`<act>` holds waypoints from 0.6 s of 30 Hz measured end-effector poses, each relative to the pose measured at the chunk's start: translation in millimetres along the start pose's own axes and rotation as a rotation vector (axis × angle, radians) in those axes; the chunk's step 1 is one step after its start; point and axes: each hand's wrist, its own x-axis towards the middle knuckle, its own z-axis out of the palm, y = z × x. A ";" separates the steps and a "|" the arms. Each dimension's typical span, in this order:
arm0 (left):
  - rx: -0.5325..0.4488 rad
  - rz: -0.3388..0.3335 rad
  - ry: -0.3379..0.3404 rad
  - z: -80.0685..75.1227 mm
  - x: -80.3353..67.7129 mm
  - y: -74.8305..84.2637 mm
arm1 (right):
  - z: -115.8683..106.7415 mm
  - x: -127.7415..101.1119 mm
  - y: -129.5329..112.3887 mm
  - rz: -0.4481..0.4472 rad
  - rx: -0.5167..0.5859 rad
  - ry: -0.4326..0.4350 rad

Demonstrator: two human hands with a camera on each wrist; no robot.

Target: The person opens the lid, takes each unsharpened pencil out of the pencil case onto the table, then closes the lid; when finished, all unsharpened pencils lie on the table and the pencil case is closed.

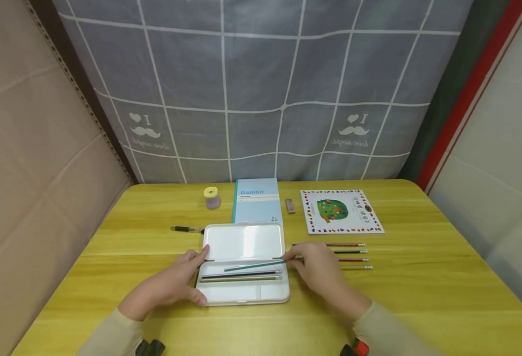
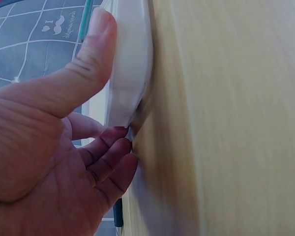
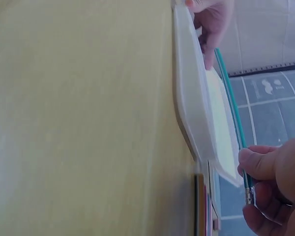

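Your left hand (image 1: pixel 172 281) grips the left end of the open white pencil case (image 1: pixel 230 295), thumb at the front corner, fingers back by the lid (image 1: pixel 243 242). Black pen (image 1: pixel 187 229) on the table (image 1: pixel 154 207), just left of the lid. Yellow-topped container (image 1: pixel 212 199) further back. Case base has two pencils (image 1: pixel 239 279) lying side by side. Teal pencil (image 1: pixel 254 266) is over the base, slightly tilted, its ferrule end in your right hand (image 1: pixel 319 267), pinched between thumb and fingers. Notebook (image 1: pixel 257 200) behind the lid, eraser (image 1: pixel 290 206) right of it. Picture book (image 1: pixel 341 212) at back right; four more pencils (image 1: pixel 352 251) in front of it, partly hidden by your right hand.
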 end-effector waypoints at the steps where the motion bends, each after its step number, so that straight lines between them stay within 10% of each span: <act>1: 0.002 0.004 0.002 -0.1 0.2 0.3 | -3.9 -1.3 4.0 0.012 0.000 0.008; 18: -0.012 -0.020 -0.009 -0.1 -0.2 2.9 | -42.2 -24.2 50.9 0.098 -0.025 -0.005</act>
